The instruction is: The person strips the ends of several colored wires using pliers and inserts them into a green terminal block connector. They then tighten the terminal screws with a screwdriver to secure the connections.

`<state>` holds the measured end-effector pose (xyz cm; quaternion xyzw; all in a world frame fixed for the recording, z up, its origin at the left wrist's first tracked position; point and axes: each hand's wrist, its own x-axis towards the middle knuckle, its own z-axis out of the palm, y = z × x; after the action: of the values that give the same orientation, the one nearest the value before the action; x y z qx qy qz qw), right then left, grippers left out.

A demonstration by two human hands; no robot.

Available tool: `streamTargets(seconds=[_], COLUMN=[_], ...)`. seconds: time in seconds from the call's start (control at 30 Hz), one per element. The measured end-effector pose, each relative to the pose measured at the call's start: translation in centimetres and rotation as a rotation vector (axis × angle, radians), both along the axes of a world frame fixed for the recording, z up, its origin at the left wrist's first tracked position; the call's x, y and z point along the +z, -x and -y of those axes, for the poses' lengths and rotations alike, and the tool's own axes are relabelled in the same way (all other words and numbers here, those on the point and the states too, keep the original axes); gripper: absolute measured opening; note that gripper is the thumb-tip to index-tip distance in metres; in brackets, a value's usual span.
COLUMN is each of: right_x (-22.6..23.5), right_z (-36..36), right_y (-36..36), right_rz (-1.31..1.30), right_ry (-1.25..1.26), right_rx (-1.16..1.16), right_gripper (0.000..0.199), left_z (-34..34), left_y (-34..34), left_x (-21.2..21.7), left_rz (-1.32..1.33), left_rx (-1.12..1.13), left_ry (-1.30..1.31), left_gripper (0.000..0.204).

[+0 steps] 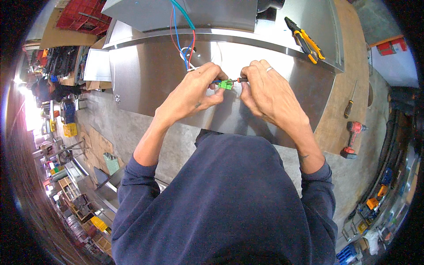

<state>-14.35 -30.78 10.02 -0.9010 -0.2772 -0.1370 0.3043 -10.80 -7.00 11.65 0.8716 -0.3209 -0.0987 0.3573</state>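
The left hand point(194, 90) pinches a green connector point(225, 84) over the metal surface point(145, 75), while the right hand point(271, 92) grips a small screwdriver point(243, 80), its tip at the connector. Coloured wires point(193, 40) rise beyond; farther right lie yellow-and-black pliers point(299, 33) and a red drill point(353, 128).

No lettering, label, brand, number or sign can be read on anything here.

The navy top point(221, 190) has bunched sleeves point(139, 179); the right hand point(270, 90) wears a ring point(269, 69).
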Motion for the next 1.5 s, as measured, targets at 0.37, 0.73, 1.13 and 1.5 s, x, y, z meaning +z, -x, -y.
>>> streamTargets(seconds=[0.37,0.73,1.13,1.5], right_x=[-0.1,1.1,0.8,0.2], right_z=[-0.1,-0.1,0.0,0.4], right_y=[0.2,0.1,0.0,0.4], right_rz=[0.063,0.028,0.047,-0.113], right_ry=[0.052,-0.033,0.067,0.211], right_rx=[0.013,-0.016,-0.019,-0.041], right_gripper=[0.02,0.019,0.015,0.022], left_z=[0.0,0.6,0.6,0.6], left_y=[0.0,-0.3,-0.2,-0.2], left_x=[0.9,0.9,0.4,1.0], left_rz=[0.013,-0.006,0.044,0.054], left_rx=[0.019,-0.022,-0.023,-0.015], left_ry=[-0.001,-0.044,-0.007,0.03], left_gripper=[0.027,0.025,0.026,0.026])
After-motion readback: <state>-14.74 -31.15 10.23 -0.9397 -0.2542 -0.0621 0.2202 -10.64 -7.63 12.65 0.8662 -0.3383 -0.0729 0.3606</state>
